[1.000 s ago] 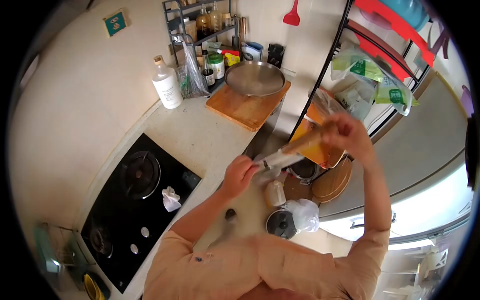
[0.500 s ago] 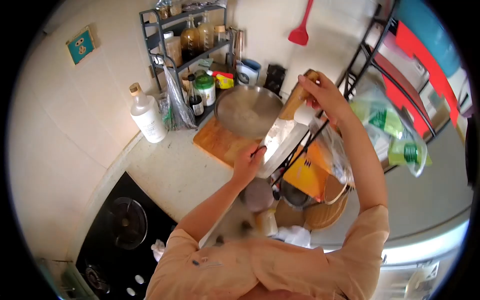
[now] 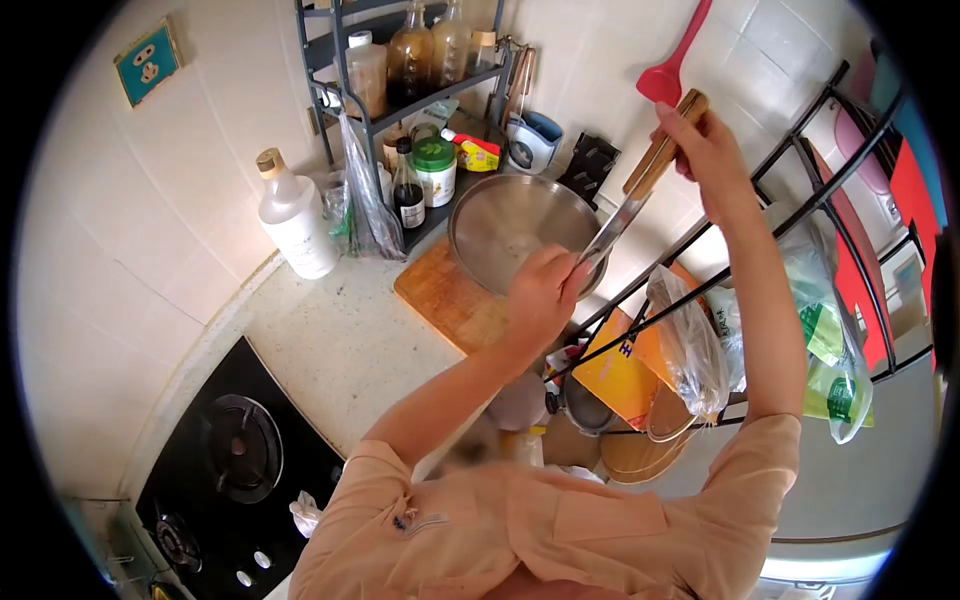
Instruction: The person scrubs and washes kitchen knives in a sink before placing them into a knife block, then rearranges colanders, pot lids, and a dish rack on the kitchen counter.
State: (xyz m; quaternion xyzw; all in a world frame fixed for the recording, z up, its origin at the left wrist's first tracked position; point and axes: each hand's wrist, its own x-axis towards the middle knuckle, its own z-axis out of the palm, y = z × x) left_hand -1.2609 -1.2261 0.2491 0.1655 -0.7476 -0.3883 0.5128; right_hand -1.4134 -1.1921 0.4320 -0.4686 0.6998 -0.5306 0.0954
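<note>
A cleaver with a wooden handle [image 3: 655, 160] and a broad metal blade [image 3: 618, 224], seen nearly edge-on, slants across my view. My right hand [image 3: 705, 150] is closed around the handle, high at the right. My left hand [image 3: 545, 300] is closed on the lower end of the blade, its fingers partly hiding that end. Beneath and behind the blade, a wide stainless steel bowl [image 3: 500, 225] rests on a wooden cutting board [image 3: 435, 290]. My left hand is in front of the bowl's near rim.
A black gas stove [image 3: 235, 450] lies at the left. A white bottle [image 3: 297, 225] and a dark shelf rack [image 3: 430, 100] with bottles stand along the wall. At right, a black metal rack [image 3: 690, 245] holds plastic bags. A red spatula [image 3: 663, 80] hangs above.
Both hands have risen, the right farther right, the left nearer the bowl. The cleaver has turned from showing its broad face to nearly edge-on. My view has shifted slightly.
</note>
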